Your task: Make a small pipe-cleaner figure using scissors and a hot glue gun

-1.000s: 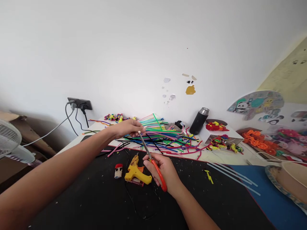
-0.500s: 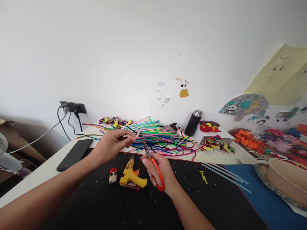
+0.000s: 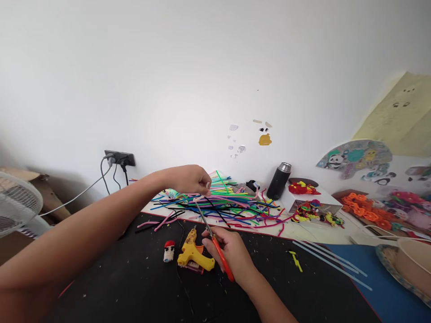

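My right hand (image 3: 229, 249) is wrapped round the orange handles of a pair of scissors (image 3: 219, 252). The blades look closed and point up toward the heap of coloured pipe cleaners (image 3: 232, 204). Over this heap my left hand (image 3: 193, 180) reaches across, its fingers bent and pressed together; what they hold, if anything, I cannot make out. A short pale piece (image 3: 199, 198) shows by the scissor tips. Below the blades lies a yellow glue gun (image 3: 193, 255) on the black mat. Beside it stands a small white figure with a red cap (image 3: 169, 251).
A black flask (image 3: 279, 181) and a white box (image 3: 316, 197) bearing small pipe-cleaner figures stand at the back right. Clear glue sticks (image 3: 336, 262) and a small yellow-green piece (image 3: 296, 261) lie to the right. A fan (image 3: 18, 204) is at the left edge.
My left hand has moved right and away, from the scissor tips to over the heap. Its arm now covers the phone's place. The scissors remain in my right hand, and the view has shifted left.
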`<control>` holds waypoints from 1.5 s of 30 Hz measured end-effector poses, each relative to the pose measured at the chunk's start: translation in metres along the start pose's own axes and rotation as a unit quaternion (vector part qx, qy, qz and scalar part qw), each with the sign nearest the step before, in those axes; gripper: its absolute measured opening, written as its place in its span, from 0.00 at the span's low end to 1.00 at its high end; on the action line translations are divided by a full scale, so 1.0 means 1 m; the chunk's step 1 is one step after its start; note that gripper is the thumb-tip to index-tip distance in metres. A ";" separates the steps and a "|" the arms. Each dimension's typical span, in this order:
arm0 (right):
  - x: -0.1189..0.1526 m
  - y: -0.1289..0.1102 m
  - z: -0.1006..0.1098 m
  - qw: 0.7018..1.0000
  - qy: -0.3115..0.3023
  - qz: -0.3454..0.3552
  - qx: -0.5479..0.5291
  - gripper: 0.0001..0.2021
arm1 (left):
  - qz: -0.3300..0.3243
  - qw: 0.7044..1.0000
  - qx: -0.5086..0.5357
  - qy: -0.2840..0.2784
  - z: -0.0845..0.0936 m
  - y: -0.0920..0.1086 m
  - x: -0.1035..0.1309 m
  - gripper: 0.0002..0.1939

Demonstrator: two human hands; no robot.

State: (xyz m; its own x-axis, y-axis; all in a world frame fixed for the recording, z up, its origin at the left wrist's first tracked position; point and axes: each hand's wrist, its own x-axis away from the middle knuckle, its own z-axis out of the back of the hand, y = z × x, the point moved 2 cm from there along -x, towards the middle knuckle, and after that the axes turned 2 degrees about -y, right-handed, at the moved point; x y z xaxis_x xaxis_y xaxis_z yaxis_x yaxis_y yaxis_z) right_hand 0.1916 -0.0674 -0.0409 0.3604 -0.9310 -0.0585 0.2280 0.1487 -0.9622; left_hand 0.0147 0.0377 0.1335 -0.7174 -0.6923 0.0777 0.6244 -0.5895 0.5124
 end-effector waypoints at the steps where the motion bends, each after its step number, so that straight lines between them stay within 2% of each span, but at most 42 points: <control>1: 0.000 -0.002 0.000 1.000 -0.005 -0.001 -0.015 0.23 | 0.001 0.999 0.037 -0.014 0.002 -0.006 -0.005 0.13; 4: 0.001 -0.007 0.001 0.997 -0.005 -0.013 -0.080 0.26 | -0.001 0.993 0.116 -0.003 -0.002 -0.025 -0.011 0.17; 6: 0.001 -0.010 0.004 0.993 0.006 -0.022 -0.112 0.29 | -0.001 0.984 0.169 0.049 -0.012 -0.037 -0.009 0.22; 9: 0.001 -0.017 0.007 0.989 0.019 -0.026 -0.141 0.31 | 0.005 0.962 0.236 0.135 -0.036 -0.050 0.001 0.27; 13: 0.003 -0.023 0.006 0.985 0.013 -0.025 -0.167 0.32 | 0.020 0.937 0.290 0.194 -0.072 -0.049 0.024 0.28; 15: 0.003 -0.025 0.005 0.984 0.008 -0.029 -0.176 0.32 | 0.028 0.925 0.295 0.240 -0.082 -0.042 0.039 0.26; 17: 0.004 -0.024 0.003 0.983 0.003 -0.036 -0.177 0.32 | 0.033 0.938 0.196 0.283 -0.085 -0.032 0.054 0.23; 19: 0.004 -0.021 0.001 0.984 -0.006 -0.045 -0.172 0.32 | -0.011 0.946 0.036 0.322 -0.081 -0.018 0.066 0.18; 21: 0.004 -0.017 0.000 0.987 -0.011 -0.051 -0.152 0.30 | -0.061 0.932 -0.128 0.334 -0.073 -0.005 0.073 0.16; 23: 0.003 -0.013 0.000 0.993 -0.002 -0.045 -0.112 0.28 | -0.096 0.912 -0.252 0.310 -0.061 0.006 0.073 0.19; 26: 0.002 -0.009 0.001 0.999 0.004 -0.021 -0.049 0.26 | -0.125 0.910 -0.323 0.227 -0.042 0.015 0.063 0.20; 30: 0.002 -0.008 0.003 0.999 -0.015 -0.005 -0.029 0.24 | -0.118 0.952 -0.234 0.156 -0.018 0.012 0.040 0.16; 32: 0.002 -0.008 0.004 0.999 -0.016 -0.009 -0.040 0.25 | -0.075 0.978 -0.150 0.122 -0.011 0.003 0.028 0.13; 34: 0.001 -0.008 0.004 0.998 -0.012 -0.016 -0.065 0.27 | -0.027 0.993 -0.037 0.111 -0.008 -0.010 0.020 0.17; 36: 0.001 -0.008 0.005 0.995 -0.005 -0.019 -0.093 0.29 | -0.010 0.989 0.090 0.120 -0.012 -0.023 0.017 0.22; 38: 0.000 -0.008 0.005 0.993 -0.002 -0.018 -0.116 0.29 | 0.004 0.976 0.160 0.146 -0.020 -0.034 0.019 0.24; 41: 0.001 -0.009 0.004 0.990 -0.008 -0.019 -0.142 0.28 | 0.012 0.959 0.185 0.213 -0.038 -0.041 0.031 0.26; 45: 0.004 -0.013 0.002 0.986 -0.016 -0.021 -0.165 0.28 | 0.029 0.937 0.204 0.283 -0.065 -0.036 0.052 0.25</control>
State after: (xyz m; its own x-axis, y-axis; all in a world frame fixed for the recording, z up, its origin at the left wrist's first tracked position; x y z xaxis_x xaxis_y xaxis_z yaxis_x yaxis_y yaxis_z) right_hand 0.1919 -0.0726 -0.0278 0.3859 -0.9225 -0.0129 -0.0619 -0.0119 -0.9980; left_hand -0.0248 -0.0045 0.0637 -0.3357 -0.8958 -0.2914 0.4043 -0.4164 0.8143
